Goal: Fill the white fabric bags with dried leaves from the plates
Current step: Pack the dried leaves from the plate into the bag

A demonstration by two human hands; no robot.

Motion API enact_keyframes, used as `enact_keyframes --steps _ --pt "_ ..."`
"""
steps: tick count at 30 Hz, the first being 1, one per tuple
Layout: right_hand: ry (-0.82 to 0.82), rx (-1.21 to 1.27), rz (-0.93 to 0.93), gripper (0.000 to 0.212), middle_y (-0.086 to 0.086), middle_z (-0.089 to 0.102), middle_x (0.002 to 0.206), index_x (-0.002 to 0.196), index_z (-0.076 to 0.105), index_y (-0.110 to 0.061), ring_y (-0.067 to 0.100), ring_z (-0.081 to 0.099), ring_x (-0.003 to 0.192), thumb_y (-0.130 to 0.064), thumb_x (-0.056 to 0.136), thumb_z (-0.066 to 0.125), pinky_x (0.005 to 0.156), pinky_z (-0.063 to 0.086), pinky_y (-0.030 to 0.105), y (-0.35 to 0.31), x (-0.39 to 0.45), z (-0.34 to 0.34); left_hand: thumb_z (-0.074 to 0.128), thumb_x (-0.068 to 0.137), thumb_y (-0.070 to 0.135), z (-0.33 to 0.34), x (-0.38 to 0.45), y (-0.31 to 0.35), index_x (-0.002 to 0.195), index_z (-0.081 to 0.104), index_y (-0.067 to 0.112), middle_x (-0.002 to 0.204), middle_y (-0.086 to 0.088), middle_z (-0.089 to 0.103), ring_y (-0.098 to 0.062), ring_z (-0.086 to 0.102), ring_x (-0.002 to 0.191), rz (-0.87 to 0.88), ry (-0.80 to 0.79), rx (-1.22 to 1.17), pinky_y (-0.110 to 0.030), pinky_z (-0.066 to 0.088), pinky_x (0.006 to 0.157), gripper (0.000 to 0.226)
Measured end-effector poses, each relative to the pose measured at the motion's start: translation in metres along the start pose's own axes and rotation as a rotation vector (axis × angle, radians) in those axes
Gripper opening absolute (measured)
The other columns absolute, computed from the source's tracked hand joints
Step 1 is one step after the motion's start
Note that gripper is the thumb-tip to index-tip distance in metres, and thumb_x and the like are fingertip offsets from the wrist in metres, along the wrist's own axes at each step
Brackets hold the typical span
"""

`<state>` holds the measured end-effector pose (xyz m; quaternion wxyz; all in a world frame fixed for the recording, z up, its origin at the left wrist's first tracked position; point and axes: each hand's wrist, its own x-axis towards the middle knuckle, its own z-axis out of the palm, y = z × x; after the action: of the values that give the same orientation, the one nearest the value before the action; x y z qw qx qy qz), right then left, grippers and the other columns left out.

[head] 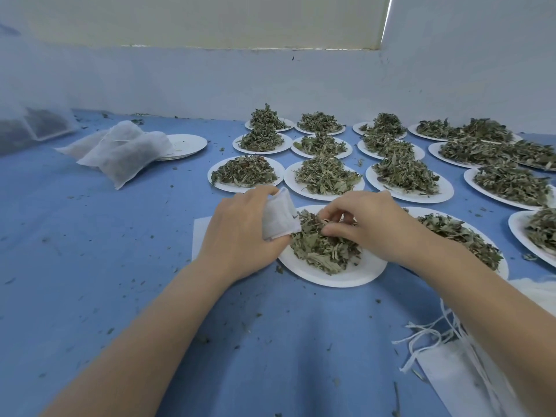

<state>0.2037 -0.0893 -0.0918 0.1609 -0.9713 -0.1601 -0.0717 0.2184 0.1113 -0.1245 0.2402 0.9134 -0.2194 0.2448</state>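
- The left hand (240,233) holds a small white fabric bag (279,218) at the left edge of the nearest round white paper plate (331,275). The fingers are curled round the bag, and the thumb presses its lower corner.
- The bag leans over the plate's rim, just beside the pile of dried green leaves (322,248) on that plate.
- The right hand (370,224) rests on top of that pile. Its fingertips are bent and pinch some of the leaves.
- Many more white paper plates heaped with dried leaves (326,176) sit in rows behind and to the right, close to each other.
- Two filled white fabric bags (123,155) lie far to the left on the blue table cover (90,266). They lean on a stack of bare white plates (188,145).
- A bunch of flat white bags with white strings (469,365) lies at the near right, under the right arm.
- A flat white sheet (200,233) pokes out from under the left hand.
- Tiny bits of leaf are scattered over the blue cover.
- A pale wall (270,79) stands behind the table.
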Motion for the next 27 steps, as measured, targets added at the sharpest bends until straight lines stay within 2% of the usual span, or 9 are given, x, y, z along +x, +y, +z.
enact_keyframes --steps 4,7,9,13,17,19,22,27 --pt "0.057 0.073 -0.032 0.009 -0.017 0.055 0.085 0.095 0.064 -0.028 0.001 0.051 0.081 -0.032 0.087 0.062 0.096 0.038 0.033 0.0 -0.001 -0.001 0.073 0.065 0.026 -0.004 0.001 -0.003 0.124 0.052 0.011 0.111 -0.009 0.062 -0.032 0.053 0.099 0.016 -0.003 0.102 -0.028 0.023 0.086 0.064" --pt "0.208 0.178 -0.056 0.006 -0.02 0.056 0.086 0.09 0.061 -0.032 -0.01 0.053 0.081 -0.028 0.086 0.064 0.081 0.039 0.007 0.0 0.001 -0.008 0.074 0.064 0.026 -0.003 0.001 -0.002 0.122 0.053 0.011 0.108 -0.008 0.062 -0.032 0.053 0.096 0.033 -0.018 0.111 -0.029 0.023 0.084 0.063" --pt "0.298 0.245 -0.044 0.009 -0.023 0.057 0.086 0.094 0.063 -0.032 -0.015 0.053 0.084 -0.028 0.086 0.065 0.077 0.038 0.0 -0.003 0.002 -0.011 0.074 0.065 0.027 -0.001 0.001 -0.001 0.122 0.053 0.011 0.11 -0.008 0.061 -0.032 0.053 0.099 0.059 -0.034 0.103 -0.029 0.023 0.084 0.064" --pt "0.404 0.363 0.0 0.01 -0.022 0.06 0.086 0.093 0.064 -0.033 -0.005 0.06 0.085 -0.029 0.085 0.067 0.077 0.047 0.01 -0.011 0.002 -0.009 0.072 0.068 0.031 0.005 0.002 0.003 0.124 0.05 0.014 0.116 -0.004 0.059 -0.026 0.05 0.107 0.046 -0.029 0.037 -0.026 0.022 0.086 0.063" --pt "0.355 0.486 0.007 0.012 -0.016 0.064 0.087 0.09 0.066 -0.035 0.002 0.064 0.078 -0.028 0.081 0.071 0.079 0.053 0.023 -0.015 -0.001 -0.005 0.072 0.068 0.033 0.008 0.004 0.012 0.123 0.05 0.017 0.116 0.002 0.058 -0.02 0.049 0.105 -0.063 -0.002 -0.125 -0.03 0.031 0.089 0.062" --pt "0.337 0.514 -0.032 0.017 -0.016 0.065 0.088 0.086 0.065 -0.039 0.002 0.065 0.08 -0.025 0.079 0.072 0.081 0.053 0.023 -0.016 -0.003 -0.005 0.072 0.067 0.034 0.008 0.005 0.013 0.122 0.05 0.018 0.113 0.004 0.058 -0.018 0.05 0.102 -0.099 0.005 -0.175 -0.035 0.039 0.089 0.061" --pt "0.326 0.556 -0.075 0.022 -0.015 0.065 0.089 0.086 0.065 -0.041 0.003 0.065 0.084 -0.022 0.078 0.073 0.083 0.053 0.021 -0.017 -0.004 -0.005 0.073 0.068 0.035 0.007 0.004 0.011 0.123 0.05 0.019 0.113 0.007 0.058 -0.016 0.052 0.102 -0.12 0.003 -0.207 -0.04 0.042 0.09 0.061" --pt "0.272 0.683 -0.129 0.026 -0.014 0.07 0.086 0.087 0.069 -0.031 0.002 0.067 0.081 -0.01 0.072 0.077 0.079 0.053 0.017 -0.02 -0.006 -0.005 0.078 0.065 0.033 0.005 0.003 0.014 0.121 0.053 0.015 0.111 0.003 0.059 -0.018 0.052 0.101 -0.031 0.019 -0.229 -0.037 0.04 0.09 0.064"
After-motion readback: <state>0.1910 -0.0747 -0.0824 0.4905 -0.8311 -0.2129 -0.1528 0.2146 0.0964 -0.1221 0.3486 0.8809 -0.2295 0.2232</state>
